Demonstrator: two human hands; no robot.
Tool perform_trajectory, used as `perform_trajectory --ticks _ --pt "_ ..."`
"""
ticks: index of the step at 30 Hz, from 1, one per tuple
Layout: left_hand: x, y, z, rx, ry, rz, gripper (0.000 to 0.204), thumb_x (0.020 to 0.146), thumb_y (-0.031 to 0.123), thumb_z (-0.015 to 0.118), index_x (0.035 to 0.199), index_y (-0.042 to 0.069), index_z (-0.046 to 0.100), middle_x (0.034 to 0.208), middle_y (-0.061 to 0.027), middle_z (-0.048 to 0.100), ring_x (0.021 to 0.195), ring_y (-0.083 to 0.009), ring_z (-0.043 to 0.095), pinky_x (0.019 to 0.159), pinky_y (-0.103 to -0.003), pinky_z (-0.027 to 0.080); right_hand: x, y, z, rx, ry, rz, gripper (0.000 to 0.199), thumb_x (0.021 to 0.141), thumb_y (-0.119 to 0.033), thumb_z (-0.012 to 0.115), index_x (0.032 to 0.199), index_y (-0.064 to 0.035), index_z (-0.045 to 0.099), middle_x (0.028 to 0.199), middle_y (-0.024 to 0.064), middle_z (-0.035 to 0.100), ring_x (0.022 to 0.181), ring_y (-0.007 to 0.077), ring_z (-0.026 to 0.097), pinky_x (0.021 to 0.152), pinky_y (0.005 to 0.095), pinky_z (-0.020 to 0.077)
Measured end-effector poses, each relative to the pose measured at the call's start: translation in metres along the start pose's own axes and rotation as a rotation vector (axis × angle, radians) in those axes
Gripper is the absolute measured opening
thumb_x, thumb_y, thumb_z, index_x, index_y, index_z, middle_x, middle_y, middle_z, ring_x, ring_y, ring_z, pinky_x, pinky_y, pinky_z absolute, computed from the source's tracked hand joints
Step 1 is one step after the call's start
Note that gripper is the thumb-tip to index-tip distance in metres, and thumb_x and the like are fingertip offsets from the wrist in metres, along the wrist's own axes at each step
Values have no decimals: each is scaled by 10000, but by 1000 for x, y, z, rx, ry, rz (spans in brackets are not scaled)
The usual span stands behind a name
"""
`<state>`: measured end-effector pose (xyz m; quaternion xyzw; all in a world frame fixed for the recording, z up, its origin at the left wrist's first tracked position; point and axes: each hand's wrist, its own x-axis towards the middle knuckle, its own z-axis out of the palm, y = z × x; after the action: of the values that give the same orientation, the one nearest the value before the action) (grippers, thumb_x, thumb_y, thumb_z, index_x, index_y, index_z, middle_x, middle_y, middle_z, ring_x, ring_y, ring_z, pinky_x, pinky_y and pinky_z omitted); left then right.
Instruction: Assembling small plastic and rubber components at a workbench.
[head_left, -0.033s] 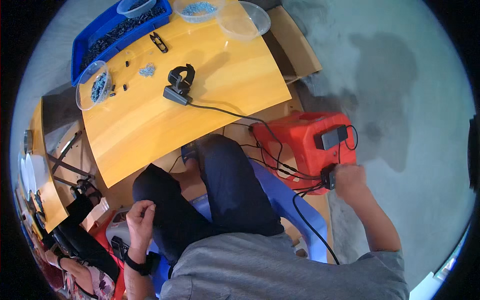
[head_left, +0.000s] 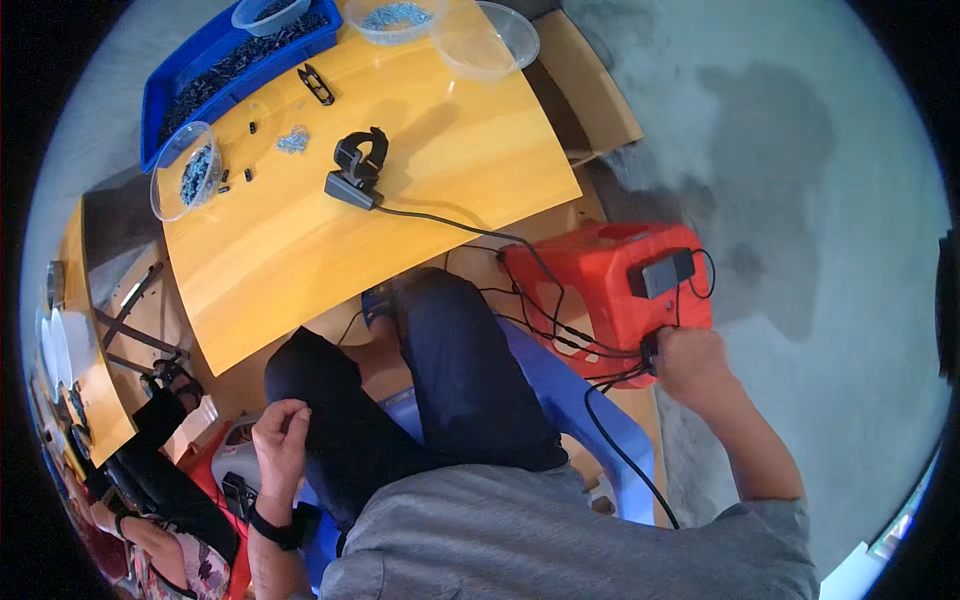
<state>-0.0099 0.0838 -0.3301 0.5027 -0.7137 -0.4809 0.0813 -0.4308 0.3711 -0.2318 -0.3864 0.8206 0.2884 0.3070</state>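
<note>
At the right, my right hand [head_left: 690, 365] is closed around a small black box [head_left: 649, 352] that several black cables [head_left: 625, 372] run into. The hand covers most of the box, which is against the side of a red plastic stool [head_left: 570, 265]. On top of the stool, above that hand, sits a dark rectangular device [head_left: 667, 273] with a looped cable. My left hand [head_left: 282, 440] is beside my left knee, fingers curled and thumb against the index finger; nothing shows in it. A black strap is round that wrist.
On the yellow table [head_left: 330, 270] lie a strapped black device [head_left: 357, 180] on a cable, black thread snips [head_left: 316, 85] and small parts. A blue tray [head_left: 150, 130] and clear tubs [head_left: 185, 190] stand along its far side. Another person's arm [head_left: 150, 535] shows at lower left.
My right hand has shifted slightly left and now covers more of the black box. My left hand stays where it was.
</note>
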Motion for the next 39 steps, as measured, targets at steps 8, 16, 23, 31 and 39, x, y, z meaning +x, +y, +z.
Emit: perform_trajectory --ticks 8,16,23,31,39 --pt "0 2 0 -63 2 -51 91 845 58 664 899 -17 665 768 -13 623 711 -83 545 659 -238 454 -8 -70 -22 15 -413 -344 552 768 -554 601 787 -11 702 729 213 651 738 374 654 694 464 508" --pt "7 3 0 -64 -13 -98 77 850 45 657 897 -15 667 770 -7 635 721 -75 561 663 -230 457 11 -18 -8 450 -869 -219 407 862 -368 585 881 21 703 752 179 684 728 249 705 622 371 562" --pt "4 -2 -1 -128 31 -142 95 858 49 653 922 -17 677 744 -23 650 691 -77 573 642 -231 473 -6 43 75 1166 -1248 -52 499 886 -430 629 1133 4 622 936 113 700 729 217 703 588 304 556" --pt "8 2 2 -75 72 -68 107 835 55 662 901 -26 685 716 -58 661 651 -93 591 611 -247 489 -19 67 156 1400 -1392 -32 352 909 -359 639 992 -19 673 945 105 706 805 186 689 675 317 554" --pt "20 16 -8 -259 -17 -186 194 849 86 667 999 -36 654 786 -90 679 644 -108 617 584 -254 498 44 -43 -58 341 -345 -476 395 884 -397 592 802 -13 633 681 148 618 628 245 628 573 362 475"
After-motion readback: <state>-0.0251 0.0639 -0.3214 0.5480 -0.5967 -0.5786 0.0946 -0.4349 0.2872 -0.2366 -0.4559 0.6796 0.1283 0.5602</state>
